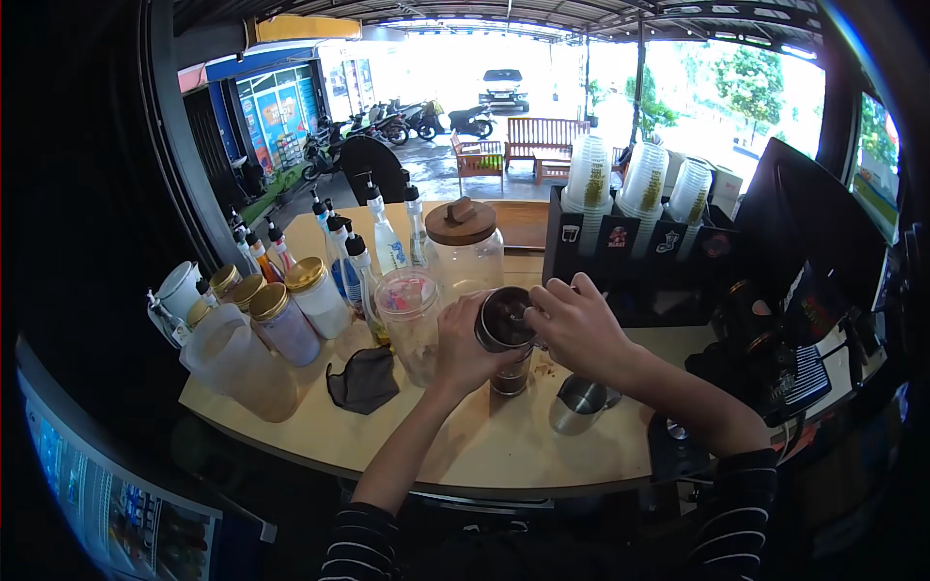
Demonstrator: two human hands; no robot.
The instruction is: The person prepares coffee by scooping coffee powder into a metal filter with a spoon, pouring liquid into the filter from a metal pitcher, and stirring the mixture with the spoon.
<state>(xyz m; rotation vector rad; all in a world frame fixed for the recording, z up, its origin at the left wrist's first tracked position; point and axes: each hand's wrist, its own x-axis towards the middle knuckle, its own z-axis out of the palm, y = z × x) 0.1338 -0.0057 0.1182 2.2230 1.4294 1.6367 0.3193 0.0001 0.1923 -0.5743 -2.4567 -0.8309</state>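
My left hand [463, 341] is wrapped round the side of a dark metal cup [507, 318], tilted over a clear glass [510, 379] with brown contents. Inside the cup the contents look dark. At the cup's right rim, my right hand [578, 324] has its fingers pinched together on a thin utensil, mostly hidden by the fingers. A small steel pitcher [579, 401] stands to the right of the glass. Brown crumbs lie on the wooden counter [465, 455] between them.
Left of my hands are a clear tub [408, 315], a dark cloth [362, 381], gold-lidded jars [285, 321], pump bottles [386, 232] and a frosted pitcher [237, 363]. A wooden-lidded jar [463, 257] stands behind. At right are stacked cups [588, 174] in a black holder [620, 261].
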